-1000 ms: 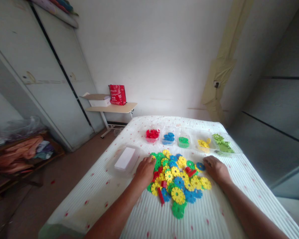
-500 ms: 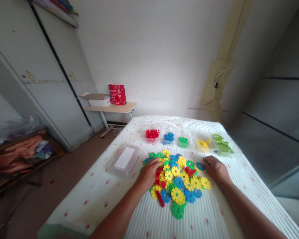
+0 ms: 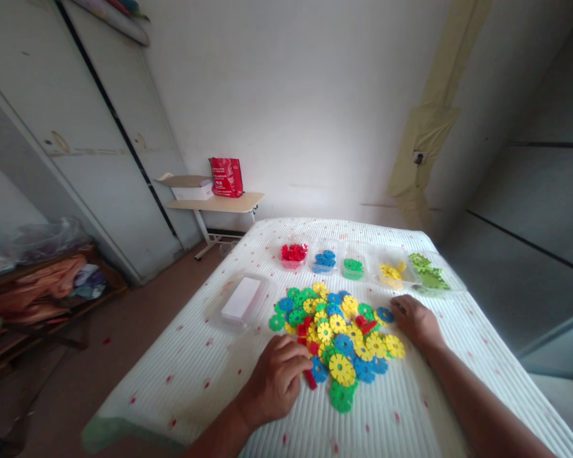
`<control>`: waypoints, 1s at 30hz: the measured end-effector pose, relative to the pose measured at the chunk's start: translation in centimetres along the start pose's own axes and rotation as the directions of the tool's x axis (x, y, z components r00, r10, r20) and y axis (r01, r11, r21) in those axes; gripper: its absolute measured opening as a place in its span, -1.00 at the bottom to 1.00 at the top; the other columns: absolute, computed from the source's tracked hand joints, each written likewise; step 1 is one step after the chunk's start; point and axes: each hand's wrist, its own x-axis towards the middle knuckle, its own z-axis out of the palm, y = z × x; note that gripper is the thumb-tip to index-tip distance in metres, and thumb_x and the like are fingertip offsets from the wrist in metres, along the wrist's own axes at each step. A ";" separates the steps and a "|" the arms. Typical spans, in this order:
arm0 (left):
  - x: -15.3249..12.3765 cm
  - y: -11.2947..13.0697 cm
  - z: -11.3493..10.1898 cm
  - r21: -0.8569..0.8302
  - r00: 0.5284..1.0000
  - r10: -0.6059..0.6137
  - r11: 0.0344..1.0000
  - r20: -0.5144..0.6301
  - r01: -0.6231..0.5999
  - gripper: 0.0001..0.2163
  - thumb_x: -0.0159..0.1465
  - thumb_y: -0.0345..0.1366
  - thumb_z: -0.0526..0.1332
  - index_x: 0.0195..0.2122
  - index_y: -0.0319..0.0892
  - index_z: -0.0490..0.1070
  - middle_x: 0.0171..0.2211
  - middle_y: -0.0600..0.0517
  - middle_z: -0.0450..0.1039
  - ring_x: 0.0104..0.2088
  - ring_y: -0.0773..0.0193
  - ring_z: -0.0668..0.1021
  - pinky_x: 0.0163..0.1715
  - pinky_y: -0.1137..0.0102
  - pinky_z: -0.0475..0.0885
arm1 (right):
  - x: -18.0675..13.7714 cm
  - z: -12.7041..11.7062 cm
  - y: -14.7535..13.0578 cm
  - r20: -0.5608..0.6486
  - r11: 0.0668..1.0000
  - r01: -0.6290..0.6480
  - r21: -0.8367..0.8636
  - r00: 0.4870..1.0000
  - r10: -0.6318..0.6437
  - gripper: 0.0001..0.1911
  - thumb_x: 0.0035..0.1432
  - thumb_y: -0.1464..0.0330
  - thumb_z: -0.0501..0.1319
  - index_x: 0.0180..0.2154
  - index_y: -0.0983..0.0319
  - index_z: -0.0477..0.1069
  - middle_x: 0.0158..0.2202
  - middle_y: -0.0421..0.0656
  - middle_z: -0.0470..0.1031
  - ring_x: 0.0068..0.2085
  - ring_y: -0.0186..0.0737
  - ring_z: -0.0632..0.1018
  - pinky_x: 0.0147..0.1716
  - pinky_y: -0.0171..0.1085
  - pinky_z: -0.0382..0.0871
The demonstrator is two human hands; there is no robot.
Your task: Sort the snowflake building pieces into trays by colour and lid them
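Many multicoloured notched plastic discs (image 3: 348,349) could be scattered if nudged by left hand (image 3: 277,375) or right hand (image 3: 415,321); neither grip can be told.

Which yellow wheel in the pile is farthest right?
The yellow wheel at the right edge of the pile, in front of the blue wheel by the right hand; the others lie further left.

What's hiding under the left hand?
A red stick pokes out beside the left hand. Its other end, and anything beneath the hand, is covered, so I can't tell.
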 end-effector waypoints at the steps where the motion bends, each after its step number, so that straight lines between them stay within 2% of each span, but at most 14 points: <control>1: 0.0 0.4 0.2 0.014 0.999 0.029 0.999 0.035 -0.030 -0.76 0.16 -0.52 0.02 -0.28 -0.16 0.43 -0.31 -0.02 0.45 -0.27 0.25 0.43 -0.22 0.28 0.35 | 0.0 0.0 0.0 -0.001 1.000 0.001 0.001 1.000 -0.001 -0.74 0.12 0.28 -0.01 -0.39 0.17 0.43 -0.35 -0.15 0.50 -0.31 -0.24 0.51 -0.30 -0.31 0.35; 4: 0.2 1.0 0.6 0.055 0.995 0.071 0.996 0.075 -0.075 -0.78 0.19 -0.48 0.02 -0.26 -0.15 0.43 -0.36 -0.02 0.43 -0.31 0.26 0.42 -0.26 0.30 0.34 | 0.0 0.1 0.1 -0.002 1.000 -0.005 0.008 1.000 0.005 -0.75 0.11 0.28 0.00 -0.39 0.17 0.43 -0.34 -0.15 0.51 -0.31 -0.24 0.51 -0.30 -0.31 0.35; 10: 0.3 0.7 0.8 0.065 0.999 0.044 0.997 0.007 -0.045 -0.84 0.23 -0.43 0.04 -0.33 -0.15 0.41 -0.41 0.01 0.40 -0.33 0.28 0.42 -0.28 0.33 0.36 | 0.1 -0.1 -0.1 -0.020 0.999 -0.030 0.044 0.999 0.030 -0.77 0.08 0.27 0.03 -0.40 0.15 0.44 -0.36 -0.16 0.52 -0.32 -0.23 0.52 -0.31 -0.31 0.36; 13: -0.1 -0.2 1.1 -0.005 0.986 -0.109 0.994 -0.126 0.109 -0.87 0.22 -0.44 0.05 -0.29 -0.17 0.36 -0.33 -0.01 0.42 -0.27 0.27 0.44 -0.23 0.34 0.39 | 0.1 -0.1 -0.1 -0.015 0.998 -0.036 0.047 0.999 0.037 -0.75 0.08 0.26 0.01 -0.40 0.16 0.43 -0.35 -0.15 0.52 -0.32 -0.23 0.52 -0.31 -0.30 0.36; 15: -0.2 -0.9 1.5 -0.060 0.945 -0.249 0.969 -0.214 0.241 -0.89 0.21 -0.44 0.06 -0.28 -0.17 0.33 -0.30 -0.03 0.41 -0.24 0.28 0.46 -0.23 0.36 0.41 | 0.1 -0.1 -0.1 -0.007 0.998 -0.041 0.043 0.999 0.042 -0.75 0.09 0.25 0.01 -0.40 0.16 0.43 -0.35 -0.15 0.52 -0.31 -0.23 0.53 -0.31 -0.31 0.36; 18: -0.2 -1.5 1.9 -0.077 0.914 -0.339 0.941 -0.223 0.331 -0.89 0.19 -0.44 0.06 -0.28 -0.15 0.32 -0.30 -0.01 0.41 -0.25 0.28 0.47 -0.24 0.37 0.43 | 0.1 -0.1 -0.1 0.003 0.998 -0.054 0.041 0.999 0.054 -0.75 0.08 0.25 0.01 -0.39 0.16 0.43 -0.34 -0.16 0.52 -0.31 -0.22 0.53 -0.31 -0.30 0.37; 22: 0.3 -1.1 2.1 -0.026 0.944 -0.289 0.957 -0.160 0.289 -0.81 0.17 -0.49 0.06 -0.26 -0.13 0.36 -0.23 -0.01 0.43 -0.17 0.27 0.47 -0.15 0.35 0.42 | 0.1 -0.1 0.0 0.012 0.996 -0.068 0.056 0.998 0.068 -0.76 0.08 0.26 0.02 -0.38 0.14 0.43 -0.32 -0.17 0.52 -0.30 -0.22 0.52 -0.30 -0.29 0.37; 25: 0.5 -0.7 2.2 0.045 0.962 -0.235 0.969 -0.138 0.243 -0.78 0.17 -0.51 0.04 -0.28 -0.12 0.40 -0.26 0.00 0.45 -0.23 0.26 0.48 -0.18 0.33 0.42 | 0.1 -0.1 0.0 0.015 0.995 -0.072 0.072 0.997 0.071 -0.77 0.07 0.26 0.03 -0.38 0.14 0.44 -0.32 -0.16 0.52 -0.30 -0.21 0.52 -0.31 -0.28 0.37; 30: 0.5 -1.0 2.1 0.020 0.954 -0.224 0.973 -0.200 0.232 -0.78 0.15 -0.52 0.07 -0.27 -0.13 0.42 -0.28 0.00 0.48 -0.24 0.26 0.49 -0.20 0.34 0.44 | 0.1 -0.1 -0.1 0.015 0.994 -0.077 0.082 0.997 0.076 -0.77 0.06 0.26 0.02 -0.39 0.16 0.42 -0.35 -0.15 0.51 -0.33 -0.21 0.52 -0.32 -0.28 0.37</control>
